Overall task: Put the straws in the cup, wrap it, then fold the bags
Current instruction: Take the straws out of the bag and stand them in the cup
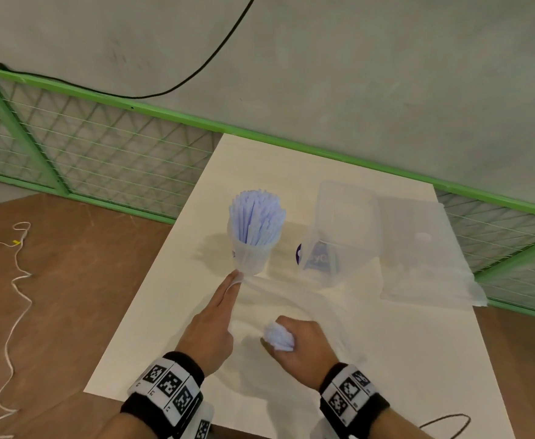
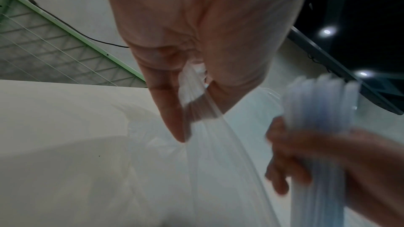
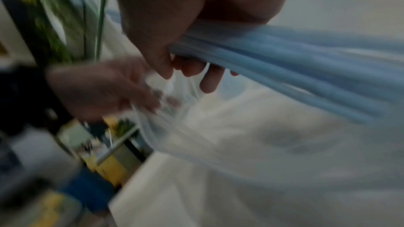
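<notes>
A clear cup (image 1: 253,258) full of pale blue straws (image 1: 256,217) stands upright mid-table. My left hand (image 1: 236,278) reaches to the cup's base and pinches the edge of a clear bag (image 1: 291,299) between thumb and fingers (image 2: 174,123). The bag (image 2: 218,153) sags from that hand toward my right hand. My right hand (image 1: 291,340), nearer the front edge, grips a bundle of blue straws (image 1: 278,335) in a fist. In the right wrist view the straws (image 3: 284,68) stick out past the fingers (image 3: 207,77), over the bag (image 3: 240,144), though the picture is blurred.
A clear plastic box with a blue label (image 1: 345,236) stands right of the cup, and a flat clear bag (image 1: 427,255) lies beyond it at the white table's (image 1: 152,327) right edge. A green mesh fence (image 1: 101,147) runs behind. A white cord (image 1: 16,280) lies on the floor, left.
</notes>
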Available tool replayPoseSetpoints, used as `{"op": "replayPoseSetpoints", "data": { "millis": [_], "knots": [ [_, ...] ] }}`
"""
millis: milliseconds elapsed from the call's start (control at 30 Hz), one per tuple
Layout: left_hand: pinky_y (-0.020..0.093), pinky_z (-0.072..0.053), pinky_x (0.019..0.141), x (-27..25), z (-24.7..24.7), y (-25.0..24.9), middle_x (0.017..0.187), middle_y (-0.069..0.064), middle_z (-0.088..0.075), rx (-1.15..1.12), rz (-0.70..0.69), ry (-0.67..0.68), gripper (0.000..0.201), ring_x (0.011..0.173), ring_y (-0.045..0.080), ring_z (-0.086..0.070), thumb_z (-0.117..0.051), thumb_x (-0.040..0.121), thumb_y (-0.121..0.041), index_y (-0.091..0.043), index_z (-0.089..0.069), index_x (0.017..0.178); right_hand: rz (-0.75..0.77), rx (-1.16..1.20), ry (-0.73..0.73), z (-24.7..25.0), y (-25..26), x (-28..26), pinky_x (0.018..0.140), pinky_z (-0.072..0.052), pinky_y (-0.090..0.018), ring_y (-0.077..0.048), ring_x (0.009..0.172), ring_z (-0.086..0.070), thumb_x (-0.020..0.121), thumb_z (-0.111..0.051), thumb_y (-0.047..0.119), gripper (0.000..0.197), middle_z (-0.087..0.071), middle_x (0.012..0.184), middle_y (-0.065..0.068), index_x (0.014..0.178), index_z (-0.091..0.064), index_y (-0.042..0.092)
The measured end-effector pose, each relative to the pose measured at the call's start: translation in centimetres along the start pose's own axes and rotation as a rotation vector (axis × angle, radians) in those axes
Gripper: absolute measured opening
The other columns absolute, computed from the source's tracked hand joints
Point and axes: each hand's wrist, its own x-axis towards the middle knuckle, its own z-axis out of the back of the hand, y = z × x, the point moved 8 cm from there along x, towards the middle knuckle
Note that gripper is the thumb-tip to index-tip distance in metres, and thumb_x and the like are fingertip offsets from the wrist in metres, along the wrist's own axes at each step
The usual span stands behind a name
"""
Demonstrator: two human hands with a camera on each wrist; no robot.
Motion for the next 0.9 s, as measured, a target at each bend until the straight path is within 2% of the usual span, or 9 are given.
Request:
{"op": "replayPoseSetpoints", "data": {
  "millis": [67,133,233,400,500,600,733,833,900],
  "knots": [
    [0.023,-0.045,0.098,0.1,0.0,-0.1,0.156,-0.030,0.002,-0.002,-0.001,-0.003,0.099,0.130,0.008,-0.043,-0.040,0.071,0.016,-0.034,-0.012,0.152,-0.062,0.253,-0.126,2.2,1.1,-0.5,0.058,-0.036,-0.020,-0.003,0.055,-0.040,0.082,-0.071,0.017,0.039,-0.043,0.056,0.011,0.057,-0.041,0.020],
    [0.019,-0.046,0.092,0.0,-0.2,-0.2,0.156,-0.030,0.002,0.000,0.000,0.003,0.099,0.125,0.010,-0.048,-0.041,0.072,0.016,-0.034,-0.012,0.152,-0.111,0.411,-0.190,3.4,1.6,-0.8,0.062,-0.043,-0.027,-0.009,0.060,-0.050,0.077,-0.072,0.019,0.023,-0.055,0.061,0.002,0.063,-0.055,0.011],
    [0.009,-0.040,0.084,-0.1,-0.6,-0.4,0.155,-0.032,0.005,0.000,0.016,0.022,0.098,0.123,0.011,-0.049,-0.043,0.074,0.016,-0.034,-0.010,0.152,-0.179,0.589,-0.254,3.8,1.1,-0.9,0.072,-0.053,-0.030,-0.020,0.076,-0.067,0.074,-0.076,0.012,0.008,-0.071,0.079,-0.007,0.073,-0.069,0.014],
    [0.010,-0.040,0.087,0.0,-0.8,-0.7,0.150,-0.036,0.008,-0.009,0.003,0.035,0.098,0.125,0.008,-0.046,-0.043,0.074,0.017,-0.034,-0.009,0.151,-0.246,0.708,-0.303,3.1,0.2,-0.7,0.074,-0.054,-0.030,-0.034,0.085,-0.068,0.070,-0.079,0.014,0.017,-0.069,0.080,-0.017,0.071,-0.065,0.004],
    [0.015,-0.043,0.093,-0.1,-0.8,-0.8,0.151,-0.036,0.008,-0.014,0.005,0.033,0.099,0.126,0.007,-0.045,-0.042,0.074,0.017,-0.036,-0.009,0.151,-0.272,0.660,-0.317,2.8,-0.3,-0.5,0.064,-0.048,-0.023,-0.018,0.067,-0.060,0.071,-0.080,0.017,0.023,-0.061,0.067,-0.004,0.069,-0.060,0.006],
    [0.017,-0.045,0.090,-0.3,-0.8,-1.0,0.152,-0.035,0.007,-0.017,0.014,0.029,0.100,0.123,0.007,-0.048,-0.042,0.074,0.017,-0.038,-0.009,0.151,-0.316,0.535,-0.303,2.3,-1.0,-0.2,0.061,-0.047,-0.021,-0.011,0.062,-0.057,0.077,-0.079,0.019,0.020,-0.063,0.065,0.002,0.069,-0.063,0.009],
    [0.015,-0.043,0.093,-0.3,-0.8,-0.9,0.154,-0.032,0.005,-0.021,0.005,0.029,0.100,0.127,0.008,-0.045,-0.042,0.073,0.018,-0.036,-0.010,0.152,-0.341,0.381,-0.198,1.6,-1.2,0.3,0.063,-0.051,-0.029,-0.010,0.063,-0.062,0.076,-0.073,0.025,0.018,-0.067,0.069,-0.003,0.068,-0.066,0.010],
    [0.016,-0.043,0.095,-0.2,-0.7,-0.7,0.155,-0.031,0.004,-0.015,0.005,0.028,0.099,0.129,0.009,-0.044,-0.041,0.073,0.018,-0.035,-0.010,0.152,-0.311,0.320,-0.120,1.6,-0.5,0.5,0.056,-0.040,-0.030,-0.009,0.054,-0.045,0.078,-0.066,0.024,0.027,-0.051,0.056,-0.003,0.062,-0.053,0.006],
    [0.016,-0.043,0.095,-0.2,-0.6,-0.6,0.155,-0.032,0.005,-0.016,0.002,0.024,0.099,0.129,0.008,-0.044,-0.041,0.073,0.017,-0.035,-0.010,0.152,-0.278,0.328,-0.143,2.2,0.3,0.3,0.056,-0.040,-0.033,-0.010,0.055,-0.045,0.080,-0.064,0.027,0.030,-0.053,0.061,-0.014,0.065,-0.054,0.003]
  ]
}}
